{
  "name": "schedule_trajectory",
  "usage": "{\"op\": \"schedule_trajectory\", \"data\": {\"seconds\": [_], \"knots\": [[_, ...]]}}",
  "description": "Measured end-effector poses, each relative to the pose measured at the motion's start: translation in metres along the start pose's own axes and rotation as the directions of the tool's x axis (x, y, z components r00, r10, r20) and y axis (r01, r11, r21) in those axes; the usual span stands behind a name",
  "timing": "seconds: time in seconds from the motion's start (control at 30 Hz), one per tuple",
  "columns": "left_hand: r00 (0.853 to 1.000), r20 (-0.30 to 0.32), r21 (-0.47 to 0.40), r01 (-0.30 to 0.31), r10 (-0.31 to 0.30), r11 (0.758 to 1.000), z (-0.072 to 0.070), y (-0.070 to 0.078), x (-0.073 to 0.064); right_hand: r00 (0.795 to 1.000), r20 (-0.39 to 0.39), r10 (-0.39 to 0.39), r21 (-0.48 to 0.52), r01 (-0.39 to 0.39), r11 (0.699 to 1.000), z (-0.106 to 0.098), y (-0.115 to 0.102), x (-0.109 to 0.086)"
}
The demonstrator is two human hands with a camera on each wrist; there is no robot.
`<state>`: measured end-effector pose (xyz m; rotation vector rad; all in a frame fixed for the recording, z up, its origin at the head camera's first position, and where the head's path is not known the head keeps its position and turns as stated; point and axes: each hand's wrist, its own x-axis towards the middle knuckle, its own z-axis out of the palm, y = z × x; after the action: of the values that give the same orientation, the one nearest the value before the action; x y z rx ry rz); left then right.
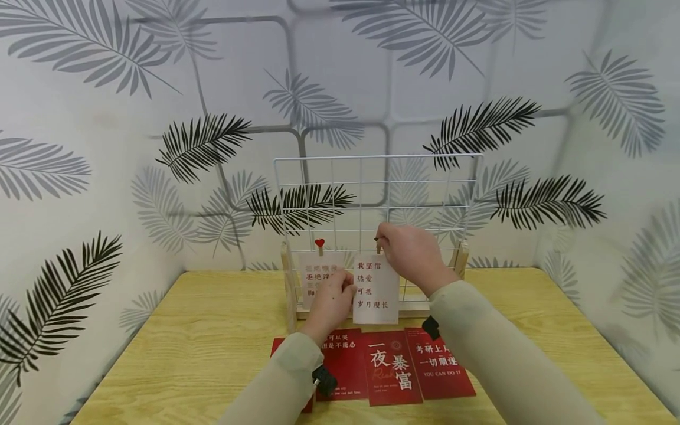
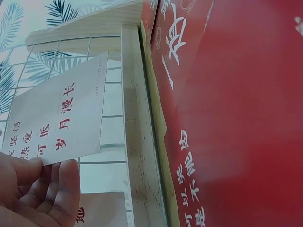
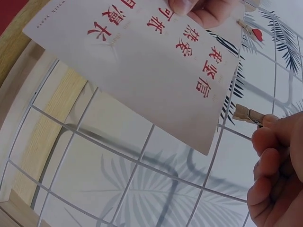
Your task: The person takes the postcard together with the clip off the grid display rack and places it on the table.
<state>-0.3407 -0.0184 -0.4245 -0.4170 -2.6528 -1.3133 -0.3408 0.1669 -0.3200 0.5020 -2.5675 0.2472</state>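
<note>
A white card with red writing [image 1: 377, 313] stands upright before the wire grid, and my left hand [image 1: 330, 300] pinches its left edge between thumb and fingers. Just above the card's top edge, my right hand [image 1: 417, 254] pinches a small wooden clothespin [image 3: 250, 115] by its handle end. In the right wrist view the clothespin's tip sits close to the card's top edge, seemingly a little apart from it. A second white card [image 1: 308, 300], partly behind my left hand, hangs on the grid from a clothespin with a red heart [image 1: 320, 242].
The white wire grid [image 1: 377, 156] stands in a wooden base [image 1: 290, 295] on a yellow wood-grain table [image 1: 212, 348]. Several red cards with white writing [image 1: 393, 378] lie in front of it, partly under my forearms. Behind rises a leaf-patterned wall [image 1: 340, 71].
</note>
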Motion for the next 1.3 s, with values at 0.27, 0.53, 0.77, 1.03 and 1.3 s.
{"op": "schedule_trajectory", "data": {"seconds": [0.27, 0.53, 0.77, 1.03, 1.3], "knots": [[1.0, 0.013, -0.011, 0.001, -0.001, 1.0, -0.001, 0.001, -0.003, 0.999, -0.032, -0.021, 0.016, 0.021, 1.0, -0.006, 0.003, -0.003], [0.998, 0.046, -0.021, 0.031, -0.03, 0.999, -0.009, 0.0, -0.008, 1.0, -0.026, -0.013, 0.049, 0.015, 0.999, -0.012, 0.009, -0.008], [0.999, 0.041, -0.012, 0.027, -0.026, 1.0, -0.017, -0.001, -0.009, 0.999, 0.02, 0.044, 0.061, -0.045, 0.997, -0.019, 0.015, -0.015], [0.998, 0.052, -0.025, 0.041, -0.04, 0.999, -0.026, -0.002, -0.013, 0.998, 0.028, 0.052, 0.095, -0.054, 0.994, -0.025, 0.025, -0.023], [0.997, 0.054, -0.015, 0.058, -0.057, 0.998, -0.033, -0.002, -0.016, 0.998, 0.024, 0.053, 0.079, -0.055, 0.995, -0.027, 0.034, -0.029]]}}
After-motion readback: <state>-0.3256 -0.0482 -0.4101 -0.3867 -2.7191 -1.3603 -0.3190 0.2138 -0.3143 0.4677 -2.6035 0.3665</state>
